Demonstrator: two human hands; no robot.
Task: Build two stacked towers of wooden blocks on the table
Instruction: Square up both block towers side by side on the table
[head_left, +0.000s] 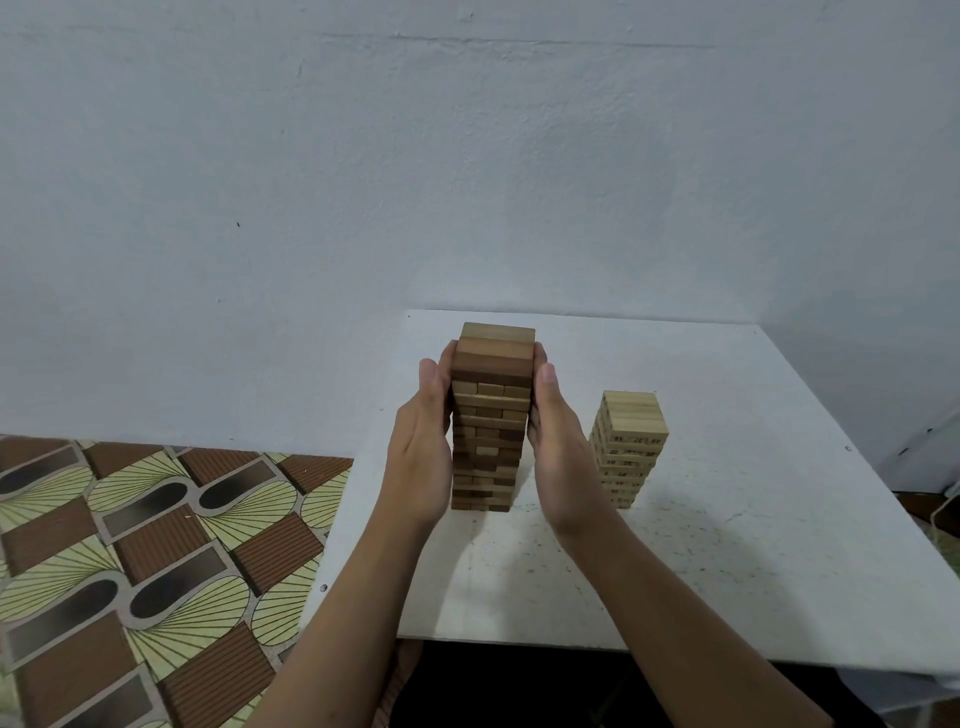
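Dark tower (491, 415), beside the pale tower (628, 447), I square between left hand (421, 447) and right hand (563, 452), fingers (428, 371) flat on its sides; next, I think, a slow release.

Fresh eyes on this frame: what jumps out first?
The tall tower of mixed brown blocks stands mid-table, with the left hand and right hand pressed against its two sides near the top. To its right stands a shorter pale tower with numbers printed on its blocks, untouched. Both sit on a white table against a bare wall, with boldly patterned flooring at left.
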